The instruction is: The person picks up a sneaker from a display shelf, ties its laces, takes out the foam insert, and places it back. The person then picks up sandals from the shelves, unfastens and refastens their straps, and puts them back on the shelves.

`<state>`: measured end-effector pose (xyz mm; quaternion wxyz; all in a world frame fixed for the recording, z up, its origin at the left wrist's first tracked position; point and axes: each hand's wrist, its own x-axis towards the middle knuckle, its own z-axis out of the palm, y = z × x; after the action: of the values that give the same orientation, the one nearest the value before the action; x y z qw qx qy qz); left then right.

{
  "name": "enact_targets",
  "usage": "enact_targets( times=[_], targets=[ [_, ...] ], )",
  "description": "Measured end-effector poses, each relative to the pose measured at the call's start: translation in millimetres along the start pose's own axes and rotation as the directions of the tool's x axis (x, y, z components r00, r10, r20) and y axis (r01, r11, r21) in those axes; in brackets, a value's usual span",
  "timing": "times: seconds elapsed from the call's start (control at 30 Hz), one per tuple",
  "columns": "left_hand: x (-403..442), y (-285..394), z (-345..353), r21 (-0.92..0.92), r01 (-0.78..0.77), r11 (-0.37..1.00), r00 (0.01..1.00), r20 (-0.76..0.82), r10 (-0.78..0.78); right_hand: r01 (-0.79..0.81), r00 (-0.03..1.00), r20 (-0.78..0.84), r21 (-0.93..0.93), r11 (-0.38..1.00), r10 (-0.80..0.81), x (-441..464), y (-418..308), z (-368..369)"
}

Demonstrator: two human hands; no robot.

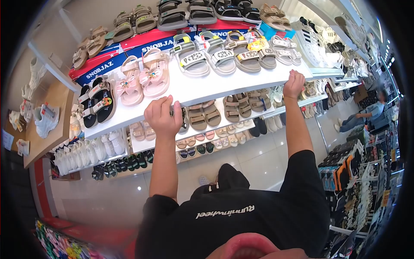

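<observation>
My left hand (164, 115) is closed on the front edge of a white shelf (241, 84), just below a pair of pink sandals with bows (155, 77). Farther right, my right hand (294, 83) grips the same edge near its right end, with curled fingers. Close to it stand white sandals (284, 51). Along the shelf between my hands are grey and white sandals (192, 58) and brown-strapped sandals (246, 56). At the left end sit black sandals with light straps (99, 101). The undersides of my fingers are partly hidden.
Blue and red shoe boxes (151, 46) stand behind, with more sandals on top. Lower shelves hold brown sandals (202, 115) and white shoes (97, 149). A wooden counter (58, 116) is at left. A seated person (366, 113) is at far right, beyond hanging goods (345, 170).
</observation>
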<state>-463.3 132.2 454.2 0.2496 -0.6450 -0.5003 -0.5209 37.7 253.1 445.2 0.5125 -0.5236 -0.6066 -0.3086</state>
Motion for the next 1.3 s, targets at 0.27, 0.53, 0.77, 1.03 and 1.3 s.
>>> enact_targets(
  times=[0.27, 0.53, 0.77, 1.03, 1.3],
  targets=[
    [0.8, -1.3, 0.6, 0.007, -0.011, 1.000, 1.000, -0.007, 0.011, -0.005, 1.000, 0.009, -0.038, 0.999, 0.005, -2.9, 0.9, 1.6],
    [0.9, -1.3, 2.2, 0.006, -0.016, 1.000, 1.000, -0.016, 0.016, 0.006, 1.000, -0.005, -0.045, 0.999, -0.006, -3.2, 0.4, 3.1],
    [2.6, -2.6, 2.7, 0.019, -0.053, 0.998, 0.998, -0.035, 0.053, -0.024, 1.000, -0.018, -0.029, 0.999, 0.023, -1.4, -4.8, 3.2],
    [0.6, -0.5, 6.2, 0.027, -0.030, 0.999, 0.999, -0.044, 0.031, 0.010, 1.000, -0.028, -0.012, 1.000, -0.010, 0.5, -4.4, 1.6],
    [1.0, -0.4, 6.6, 0.023, -0.033, 0.999, 0.998, -0.060, 0.035, 0.018, 0.998, -0.063, -0.007, 1.000, -0.018, 2.0, 1.3, 6.0]
  ],
)
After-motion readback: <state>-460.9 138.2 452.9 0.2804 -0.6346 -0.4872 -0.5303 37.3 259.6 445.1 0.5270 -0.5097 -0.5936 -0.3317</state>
